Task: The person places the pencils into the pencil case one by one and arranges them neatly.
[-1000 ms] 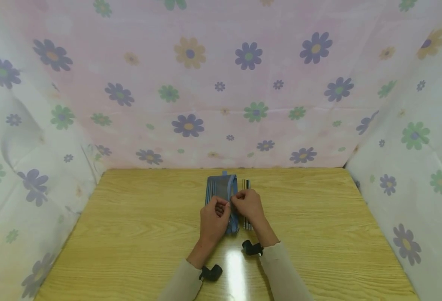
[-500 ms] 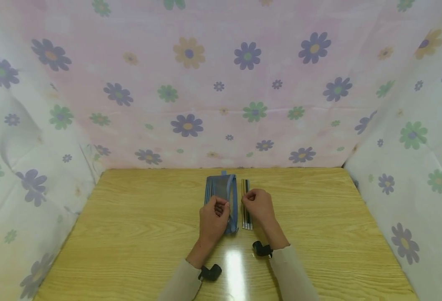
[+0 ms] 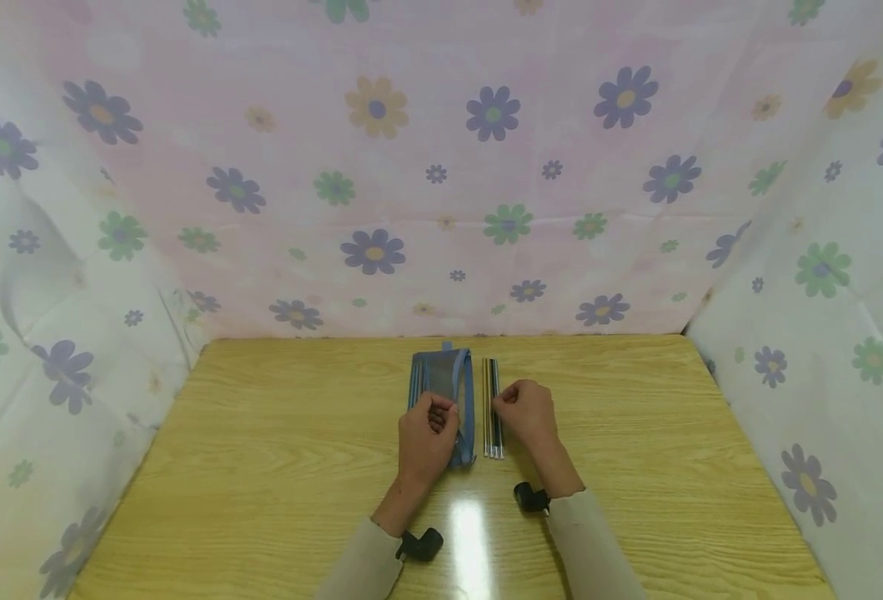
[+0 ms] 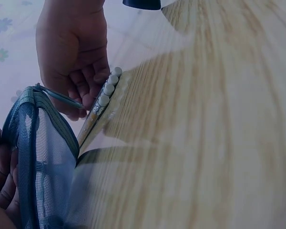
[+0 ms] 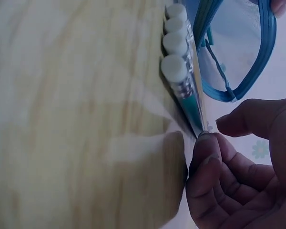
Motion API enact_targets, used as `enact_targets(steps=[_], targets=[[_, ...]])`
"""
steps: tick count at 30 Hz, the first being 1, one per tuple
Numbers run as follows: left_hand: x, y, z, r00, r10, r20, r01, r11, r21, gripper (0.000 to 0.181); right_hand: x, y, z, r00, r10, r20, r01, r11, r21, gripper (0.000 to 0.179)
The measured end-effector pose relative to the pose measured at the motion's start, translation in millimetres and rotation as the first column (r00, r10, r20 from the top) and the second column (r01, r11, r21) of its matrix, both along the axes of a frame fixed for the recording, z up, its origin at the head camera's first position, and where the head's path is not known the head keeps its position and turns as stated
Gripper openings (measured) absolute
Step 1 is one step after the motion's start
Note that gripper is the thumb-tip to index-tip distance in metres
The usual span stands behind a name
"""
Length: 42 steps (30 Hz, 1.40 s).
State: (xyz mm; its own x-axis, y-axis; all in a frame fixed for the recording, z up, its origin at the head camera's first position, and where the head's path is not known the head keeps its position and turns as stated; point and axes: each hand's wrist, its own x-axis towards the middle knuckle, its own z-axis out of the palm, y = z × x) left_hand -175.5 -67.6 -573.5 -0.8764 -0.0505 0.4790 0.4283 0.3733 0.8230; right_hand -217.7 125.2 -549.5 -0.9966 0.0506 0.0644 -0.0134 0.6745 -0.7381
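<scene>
Blue mesh zip pouch (image 3: pixel 444 367) lies mid-table, long side running near to far on the yellow wood-grain table (image 3: pixel 261 433), zip mouth gaping along its right side. Your left hand (image 3: pixel 428 446), at the pouch's near part, pinches the zip edge with thumb and curled fingers. Just right: four slim pencils (image 3: pixel 490 429) side by side, white erasers at the near end. Your right hand (image 3: pixel 527 410), rightmost, has curled fingers against the outer pencil; cannot tell whether they grip it.
</scene>
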Motion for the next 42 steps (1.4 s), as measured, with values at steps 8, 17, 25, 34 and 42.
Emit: enact_targets(steps=[8, 17, 25, 34, 42], targets=[[1.8, 0.7, 1.5, 1.0, 0.005, 0.021, -0.005, 1.0, 0.001, 0.006, -1.1, -1, 1.5, 0.999, -0.026, 0.037, 0.025, 0.999, 0.038, 0.018], [1.2, -0.3, -0.4, 1.0, 0.002, 0.027, -0.002, 1.0, -0.002, 0.004, -2.1, -5, 1.4, 0.998, -0.036, 0.055, 0.032, 0.998, 0.06, 0.036], [0.7, -0.3, -2.0, 1.0, -0.001, 0.02, 0.001, 1.0, 0.005, 0.003, -4.8, -11, 3.8, 0.995, -0.071, 0.075, 0.066, 0.995, 0.073, 0.048], [-0.4, -0.2, -2.8, 1.0, 0.002, 0.024, -0.002, 1.0, 0.0, 0.004, -10.6, -13, -0.2, 0.99, -0.106, 0.098, 0.094, 0.989, 0.114, 0.043], [0.8, -0.4, -1.3, 0.999, -0.003, 0.038, 0.002, 1.0, 0.014, 0.004, -10.2, -10, 0.6, 0.991, -0.09, 0.095, 0.079, 0.991, 0.109, 0.05]])
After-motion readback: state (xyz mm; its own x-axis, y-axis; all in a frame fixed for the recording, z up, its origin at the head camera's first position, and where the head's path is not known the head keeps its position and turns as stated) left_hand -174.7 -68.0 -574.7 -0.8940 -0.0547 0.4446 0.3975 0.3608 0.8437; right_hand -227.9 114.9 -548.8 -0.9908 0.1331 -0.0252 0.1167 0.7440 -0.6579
